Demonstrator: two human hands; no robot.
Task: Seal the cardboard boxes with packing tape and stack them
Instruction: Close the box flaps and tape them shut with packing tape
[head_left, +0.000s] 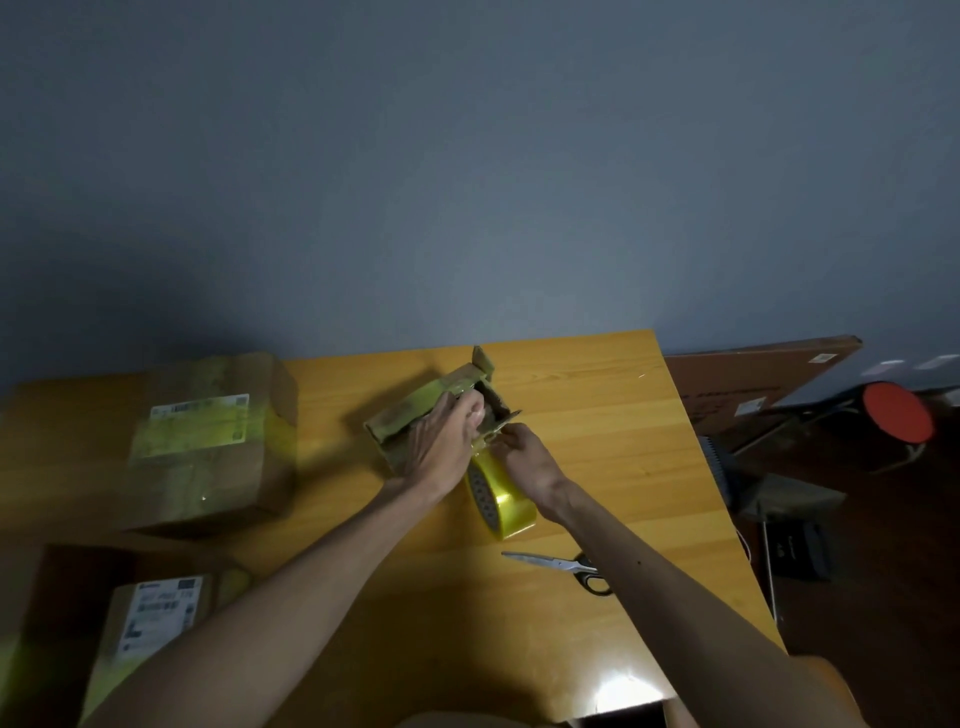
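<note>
Cardboard, brown: small cardboard box (415, 421), mid-counter, end flaps open, old yellowish tape on its top. Judged light and stiff along the edges, with floppy flaps; best held by pressing the panel down near the open end.

Left hand (441, 447): laid over the box top, fingers reaching the open end. Whether its grip curls round a flap cannot be told.

Right hand (524, 460): grip pinching the free end of the packing tape roll (504, 501) just beside the box's near flap. The yellow roll stands on edge, touching the counter (597, 415). The film is likely sticky and prone to folding on itself.

Scissors (563, 565): lying near the roll, under the right forearm's path.

Large taped box (208, 441): far left, well apart. Labelled box (150, 618): lower left.

Beyond the counter on the right: flat carton (753, 384) against the wall, red stool (898, 421).
</note>
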